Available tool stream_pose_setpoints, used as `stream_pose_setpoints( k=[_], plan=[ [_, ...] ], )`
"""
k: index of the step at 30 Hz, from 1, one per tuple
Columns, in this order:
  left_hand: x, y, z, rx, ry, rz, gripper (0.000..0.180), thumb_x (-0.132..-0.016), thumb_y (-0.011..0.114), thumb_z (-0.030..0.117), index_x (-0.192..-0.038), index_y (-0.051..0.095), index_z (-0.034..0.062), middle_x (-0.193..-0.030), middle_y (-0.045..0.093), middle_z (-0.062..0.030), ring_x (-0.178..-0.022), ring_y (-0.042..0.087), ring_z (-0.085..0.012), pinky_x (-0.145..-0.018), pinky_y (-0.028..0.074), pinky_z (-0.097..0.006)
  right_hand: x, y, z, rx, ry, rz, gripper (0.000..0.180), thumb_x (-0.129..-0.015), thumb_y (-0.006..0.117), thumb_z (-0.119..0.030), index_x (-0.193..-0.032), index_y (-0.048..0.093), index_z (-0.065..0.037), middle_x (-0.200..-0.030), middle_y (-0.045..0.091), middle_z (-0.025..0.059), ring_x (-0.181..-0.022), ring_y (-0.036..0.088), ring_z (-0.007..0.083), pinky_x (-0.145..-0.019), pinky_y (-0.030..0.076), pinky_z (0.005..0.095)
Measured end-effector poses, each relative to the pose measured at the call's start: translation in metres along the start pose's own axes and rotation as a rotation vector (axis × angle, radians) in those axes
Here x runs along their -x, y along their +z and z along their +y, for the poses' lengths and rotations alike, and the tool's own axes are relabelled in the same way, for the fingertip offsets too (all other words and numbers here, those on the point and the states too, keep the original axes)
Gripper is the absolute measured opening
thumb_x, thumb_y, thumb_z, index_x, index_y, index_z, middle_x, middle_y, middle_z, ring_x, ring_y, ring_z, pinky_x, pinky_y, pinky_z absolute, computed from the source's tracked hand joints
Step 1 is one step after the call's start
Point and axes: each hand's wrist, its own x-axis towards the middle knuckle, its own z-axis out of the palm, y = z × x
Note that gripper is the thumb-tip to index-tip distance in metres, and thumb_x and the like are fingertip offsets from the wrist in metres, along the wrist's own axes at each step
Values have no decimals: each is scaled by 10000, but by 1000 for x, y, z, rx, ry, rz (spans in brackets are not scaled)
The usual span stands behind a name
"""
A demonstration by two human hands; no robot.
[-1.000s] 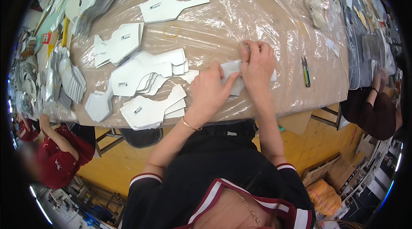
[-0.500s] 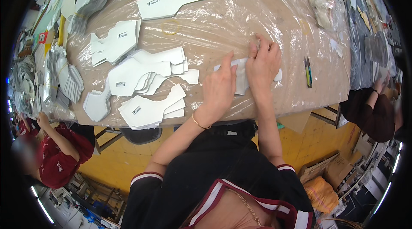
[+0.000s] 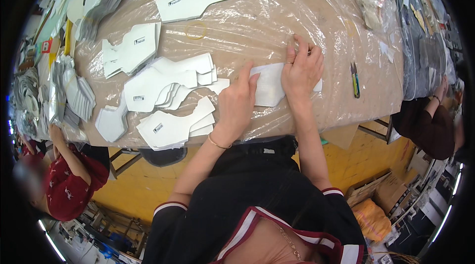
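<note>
White cut piece (image 3: 269,85) — both hands (image 3: 302,72) pressing it.

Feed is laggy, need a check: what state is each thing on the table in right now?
Left hand: flat on the white piece.
Right hand: pressing the piece's right end.
White piece: flat under both hands.
Cut stacks: fanned, untouched.
Rubber band: loose.
Cutter: lying alone.

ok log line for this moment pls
left hand flat on white cut piece | right hand pressing its right end | white stacks to the left | plastic-covered table
</note>
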Motion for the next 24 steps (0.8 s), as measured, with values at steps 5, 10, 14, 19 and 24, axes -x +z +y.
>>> stream_pose_setpoints(
  k=[5, 10, 14, 19, 24],
  plan=[
    [1, -1, 1, 22, -40, 15, 315, -960, 634, 141, -1254, 576, 42, -664, 612, -158, -547, 613, -303, -516, 458, -407, 1, 1, 0, 17, -10, 25, 313, -967, 589, -292, -1251, 606, -161, -1055, 520, 115, -990, 520, 310, -870, 407, 454],
    [0, 0, 2, 20, -76, 61, 316, -942, 654, 134, -1230, 582, 28, -706, 610, -153, -597, 613, -299, -557, 470, -408, 2, 1, -2, 38, -6, 30, 321, -965, 590, -314, -1244, 594, -155, -1052, 528, 122, -984, 524, 309, -862, 416, 449],
    [-1, 2, 2, 27, -92, 81, 303, -934, 661, 127, -1213, 594, 30, -702, 600, -142, -601, 605, -289, -564, 473, -402, 1, 0, -3, 50, -18, 39, 328, -959, 596, -335, -1229, 598, -149, -1047, 533, 126, -984, 529, 311, -858, 420, 448],
    [0, 4, 0, 27, -97, 124, 298, -926, 673, 124, -1198, 603, 25, -813, 625, -162, -655, 620, -280, -586, 488, -397, 2, 0, -2, 53, -23, 34, 342, -958, 595, -347, -1233, 601, -143, -1048, 530, 128, -996, 530, 314, -859, 420, 449],
    [-1, 6, 0, -3, -136, 123, 295, -922, 679, 127, -1184, 603, 15, -919, 638, -188, -733, 638, -300, -632, 508, -410, 2, 0, -2, 49, -21, 28, 359, -955, 598, -355, -1241, 603, -139, -1048, 524, 131, -1005, 528, 319, -868, 418, 452]
  ],
)
